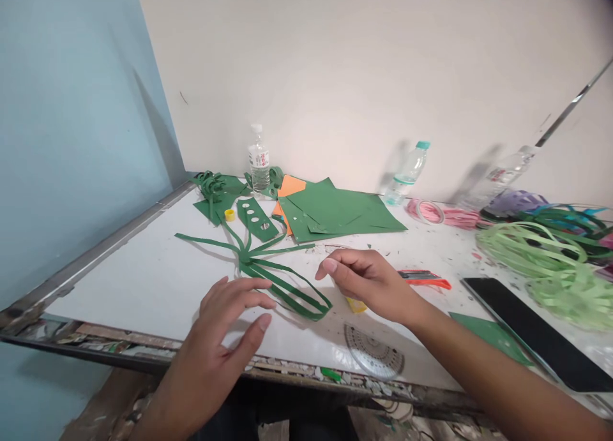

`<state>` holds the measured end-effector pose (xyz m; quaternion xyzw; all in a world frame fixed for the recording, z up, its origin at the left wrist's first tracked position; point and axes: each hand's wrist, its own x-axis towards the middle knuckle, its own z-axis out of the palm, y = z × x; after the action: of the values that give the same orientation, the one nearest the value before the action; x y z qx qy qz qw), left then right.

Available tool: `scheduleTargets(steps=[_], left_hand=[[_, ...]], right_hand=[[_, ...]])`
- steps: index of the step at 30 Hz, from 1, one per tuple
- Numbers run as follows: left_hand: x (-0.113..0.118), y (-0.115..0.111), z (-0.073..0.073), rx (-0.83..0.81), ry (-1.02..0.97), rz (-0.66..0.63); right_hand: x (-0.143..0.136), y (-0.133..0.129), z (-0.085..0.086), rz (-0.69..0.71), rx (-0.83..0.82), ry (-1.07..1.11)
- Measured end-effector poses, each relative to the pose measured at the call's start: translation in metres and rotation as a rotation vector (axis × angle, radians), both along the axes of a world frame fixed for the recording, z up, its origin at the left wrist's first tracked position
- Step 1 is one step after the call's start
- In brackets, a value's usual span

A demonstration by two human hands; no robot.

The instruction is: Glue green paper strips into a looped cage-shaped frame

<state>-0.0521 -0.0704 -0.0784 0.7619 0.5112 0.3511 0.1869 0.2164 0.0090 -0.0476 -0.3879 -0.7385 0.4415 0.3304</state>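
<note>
A spidery shape of green paper strips (245, 257) lies on the white tabletop, joined at its middle, with one strip bent back into a loop at the front right. My left hand (225, 326) is over the near side of it, fingers spread and thumb apart, holding nothing. To the right of the loop, my right hand (366, 278) is closed, thumb pressed toward the curled fingers; what is in the pinch, if anything, is hidden. Under that hand shows part of a yellow item (356, 305). An orange box cutter (426, 278) lies just beyond the right wrist.
Green paper sheets (345, 208) and a punched green piece (258, 219) lie behind, near a yellow ring (230, 215). Water bottles (259, 163) stand along the back panel. A clear protractor (374, 351), a dark phone (536, 332) and light green strips (536, 249) are at the right.
</note>
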Motion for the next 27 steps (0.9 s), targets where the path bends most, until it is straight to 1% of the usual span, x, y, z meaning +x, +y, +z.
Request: scheduleTargets(steps=[3,5,8,11,13,15,17,20,22,25,27], left_hand=[[-0.009,-0.002,-0.002,-0.026,-0.1,0.177],[-0.018,-0.003,-0.005,-0.04,-0.097,0.315],[-0.031,0.0,-0.008,0.003,0.0,0.478],[-0.041,0.009,-0.005,0.059,0.133,0.565],[-0.044,0.02,0.002,0.005,0.236,0.568],[-0.046,0.035,0.011,-0.136,0.351,0.472],[-0.046,0.053,0.02,-0.219,0.437,0.399],[-0.045,0.073,0.03,-0.22,0.503,0.391],[-0.045,0.08,0.034,-0.205,0.517,0.41],[-0.044,0.082,0.037,-0.17,0.508,0.409],[-0.043,0.079,0.04,-0.144,0.492,0.369]], right_hand=[[0.001,0.002,-0.002,-0.048,0.071,-0.052],[0.001,0.002,-0.004,-0.069,0.128,-0.1],[0.0,0.0,-0.007,-0.051,0.184,-0.182],[-0.001,-0.001,-0.009,-0.018,0.204,-0.245],[-0.001,-0.002,-0.008,0.001,0.211,-0.27],[-0.002,-0.004,-0.008,0.03,0.213,-0.284],[-0.001,-0.006,-0.007,0.081,0.226,-0.302],[0.0,-0.01,-0.006,0.154,0.294,-0.33],[0.0,-0.011,-0.006,0.163,0.36,-0.341],[0.0,-0.011,-0.006,0.153,0.429,-0.358],[-0.001,-0.01,-0.006,0.162,0.429,-0.375]])
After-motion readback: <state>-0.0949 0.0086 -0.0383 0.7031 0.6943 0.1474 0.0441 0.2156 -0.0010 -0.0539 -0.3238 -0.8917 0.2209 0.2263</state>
